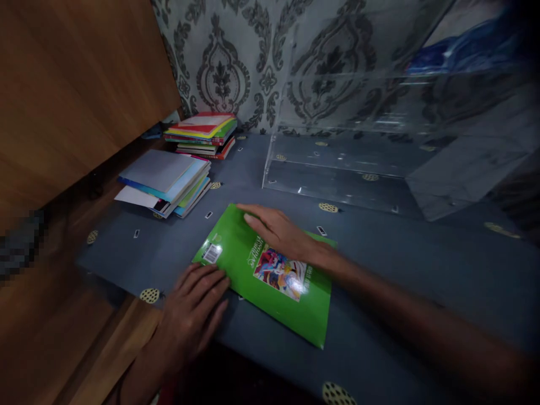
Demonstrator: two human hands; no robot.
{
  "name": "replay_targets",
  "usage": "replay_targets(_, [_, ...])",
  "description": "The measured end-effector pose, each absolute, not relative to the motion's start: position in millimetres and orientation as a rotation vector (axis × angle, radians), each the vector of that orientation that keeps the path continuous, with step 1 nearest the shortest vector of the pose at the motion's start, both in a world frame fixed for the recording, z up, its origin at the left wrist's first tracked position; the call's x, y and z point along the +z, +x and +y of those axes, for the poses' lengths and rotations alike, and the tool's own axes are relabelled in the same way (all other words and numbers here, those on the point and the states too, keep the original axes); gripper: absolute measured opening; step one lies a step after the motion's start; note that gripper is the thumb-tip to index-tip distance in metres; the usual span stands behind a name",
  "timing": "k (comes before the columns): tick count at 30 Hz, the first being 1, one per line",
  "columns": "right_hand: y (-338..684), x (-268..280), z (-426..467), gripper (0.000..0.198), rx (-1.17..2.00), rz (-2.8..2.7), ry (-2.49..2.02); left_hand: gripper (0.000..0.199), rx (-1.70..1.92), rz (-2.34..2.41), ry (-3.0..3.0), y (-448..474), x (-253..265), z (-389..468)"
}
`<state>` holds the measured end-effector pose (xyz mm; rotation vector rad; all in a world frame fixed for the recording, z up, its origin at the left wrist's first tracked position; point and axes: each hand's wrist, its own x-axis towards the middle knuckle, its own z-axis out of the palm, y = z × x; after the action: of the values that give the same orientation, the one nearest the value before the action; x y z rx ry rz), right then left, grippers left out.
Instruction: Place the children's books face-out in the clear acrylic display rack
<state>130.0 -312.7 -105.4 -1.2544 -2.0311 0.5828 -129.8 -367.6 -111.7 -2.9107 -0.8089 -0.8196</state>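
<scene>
A green book with a colourful picture and a barcode on its cover lies flat at a slant on the grey-blue cloth. My right hand rests across its far edge, fingers stretched out and thumb apart on the cover. At the near left corner, my left hand touches the book's edge with its fingers extended over the cloth. Neither hand is wrapped round anything.
Behind the book stands a clear acrylic rack against the patterned wall. To the left are one stack of books and, farther back, another stack. A wooden panel rises at the left; the cloth-covered surface ends nearby.
</scene>
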Motion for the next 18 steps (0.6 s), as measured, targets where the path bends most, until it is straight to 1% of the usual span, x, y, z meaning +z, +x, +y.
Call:
replay_targets(3, [131.8, -108.2, -355.0, 0.048, 0.448, -2.136, -1.243, 0.032, -0.687, -0.678, -3.014, -118.1, -108.7, -369.6])
replay_targets(6, [132.3, -114.5, -389.9, 0.043, 0.270, -2.231, -1.193, 0.036, -0.558, -0.651, -3.039, -105.4, -107.4, -361.1])
replay_targets(9, [133.9, -117.3, -409.1, 0.045, 0.146, -2.241, -1.192, 0.039, -0.436, -0.641, -3.051, -90.8, -105.9, -341.5])
replay_targets(12, [135.9, -116.6, -416.9, 0.043, 0.123, -2.214, -1.224, 0.041, -0.345, -0.618, -3.071, -73.9, -104.4, -314.7])
replay_targets(15, [136.0, -115.3, -418.6, 0.039, 0.158, -2.205, -1.253, 0.043, -0.286, -0.699, -3.025, -58.9, -105.4, -289.3])
replay_targets(18, [132.1, -113.3, -412.9, 0.043, 0.209, -2.196, -1.305, 0.045, -0.301, -0.846, -2.931, -51.9, -110.6, -273.6])
